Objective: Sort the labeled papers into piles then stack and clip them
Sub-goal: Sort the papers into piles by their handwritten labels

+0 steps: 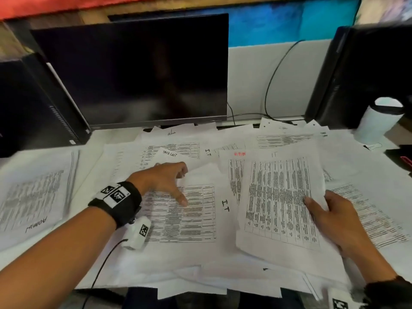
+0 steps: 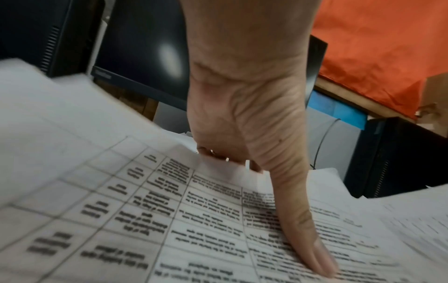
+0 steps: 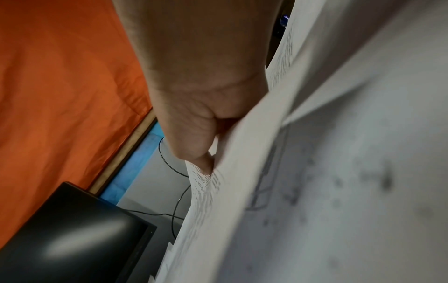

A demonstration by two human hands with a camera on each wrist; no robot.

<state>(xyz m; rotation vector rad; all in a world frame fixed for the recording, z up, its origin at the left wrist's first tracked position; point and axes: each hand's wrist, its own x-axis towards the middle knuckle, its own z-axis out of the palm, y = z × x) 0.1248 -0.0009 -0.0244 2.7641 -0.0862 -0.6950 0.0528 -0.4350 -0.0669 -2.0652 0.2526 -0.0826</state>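
Observation:
Printed table sheets cover the desk [image 1: 93, 152]. My left hand [image 1: 181, 188] pinches the top edge of a sheet marked "I.T" [image 1: 196, 215]: the thumb lies on the print and the fingers curl under the edge. The left wrist view shows the same hold, left hand [image 2: 271, 206] on this sheet [image 2: 169, 220]. My right hand [image 1: 321, 206] holds a lifted, tilted table sheet [image 1: 278, 201] by its right edge, thumb on top. In the right wrist view my right hand [image 3: 211, 162] pinches the held paper [image 3: 339, 172]. A separate pile [image 1: 33, 197] lies at the left.
A dark monitor [image 1: 133, 70] stands behind the papers. Black computer towers flank it at left [image 1: 33, 103] and right [image 1: 361, 74]. A white tumbler [image 1: 379, 121] and a binder clip [image 1: 374, 146] sit at the far right. A sheet headed "TASK LIST" [image 1: 169, 153] lies beyond my left hand.

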